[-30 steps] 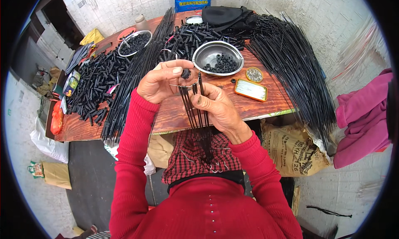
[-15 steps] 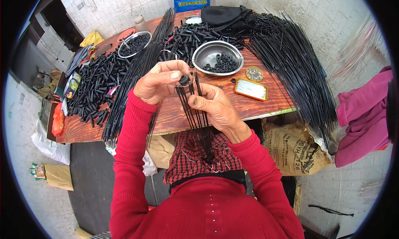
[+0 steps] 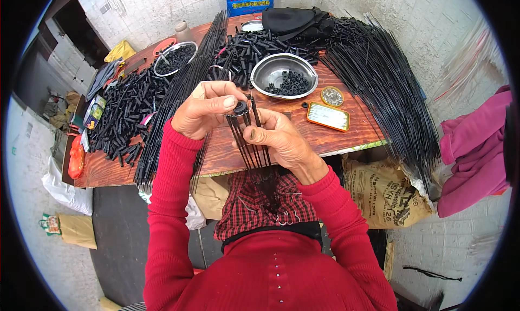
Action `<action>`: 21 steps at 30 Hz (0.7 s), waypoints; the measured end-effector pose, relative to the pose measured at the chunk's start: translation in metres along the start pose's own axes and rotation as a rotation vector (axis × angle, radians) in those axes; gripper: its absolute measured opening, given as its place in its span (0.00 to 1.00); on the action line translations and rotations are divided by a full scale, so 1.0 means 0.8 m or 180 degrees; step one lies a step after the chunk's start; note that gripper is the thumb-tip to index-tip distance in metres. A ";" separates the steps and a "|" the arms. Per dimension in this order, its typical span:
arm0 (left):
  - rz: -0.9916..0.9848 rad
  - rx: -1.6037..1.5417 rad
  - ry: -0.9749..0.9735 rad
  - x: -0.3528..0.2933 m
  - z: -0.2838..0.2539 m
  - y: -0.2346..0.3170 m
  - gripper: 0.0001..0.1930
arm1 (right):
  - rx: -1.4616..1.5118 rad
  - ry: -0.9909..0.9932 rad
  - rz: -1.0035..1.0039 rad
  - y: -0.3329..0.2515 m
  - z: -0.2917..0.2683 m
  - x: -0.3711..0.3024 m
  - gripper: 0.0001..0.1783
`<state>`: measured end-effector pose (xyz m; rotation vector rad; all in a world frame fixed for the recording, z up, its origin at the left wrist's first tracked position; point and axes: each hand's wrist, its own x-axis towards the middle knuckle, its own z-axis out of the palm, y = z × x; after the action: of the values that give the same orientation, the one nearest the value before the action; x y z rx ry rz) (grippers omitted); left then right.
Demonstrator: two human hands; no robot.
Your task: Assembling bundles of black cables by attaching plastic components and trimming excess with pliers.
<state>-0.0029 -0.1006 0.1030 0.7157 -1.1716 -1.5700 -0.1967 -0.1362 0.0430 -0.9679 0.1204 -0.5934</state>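
Observation:
My left hand (image 3: 206, 109) pinches a small black round hub (image 3: 241, 108) between thumb and fingertips. Thin black rods (image 3: 254, 158) hang from around this hub and run down toward my lap. My right hand (image 3: 279, 140) is closed on the rods just below and right of the hub, its thumb lying over them. A few rod tops stand up between the two hands. The lower rod ends converge over the red-and-black checked cloth (image 3: 238, 203) on my lap. Whether a thin wire or thread passes through the hub is too small to tell.
A steel bowl (image 3: 258, 86) of small black rings stands beyond my hands. Right of it sit a round tin (image 3: 332, 96) and a yellow-rimmed tray of white pins (image 3: 328, 118). Black tubes (image 3: 122, 108) heap at left; long rod bundles (image 3: 387, 81) overhang the table at right.
The hub in my left hand has dropped slightly and tilted, so its top shows more. The rods below have spread a little apart. My right hand has shifted slightly left.

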 end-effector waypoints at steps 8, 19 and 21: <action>-0.0084 0.0313 0.0355 -0.009 0.023 0.014 0.12 | 0.0121 -0.0252 0.0201 -0.002 -0.007 0.002 0.24; 0.0378 0.0964 0.0420 -0.030 0.026 0.016 0.22 | 0.0264 -0.0179 0.0089 -0.003 -0.002 0.004 0.21; 0.0468 0.1094 0.0488 -0.031 0.027 0.014 0.23 | 0.0130 -0.0175 -0.0005 0.000 -0.005 0.005 0.20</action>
<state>-0.0100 -0.0699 0.1185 0.9332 -1.3613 -1.1827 -0.1949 -0.1411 0.0418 -0.9440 0.0583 -0.5680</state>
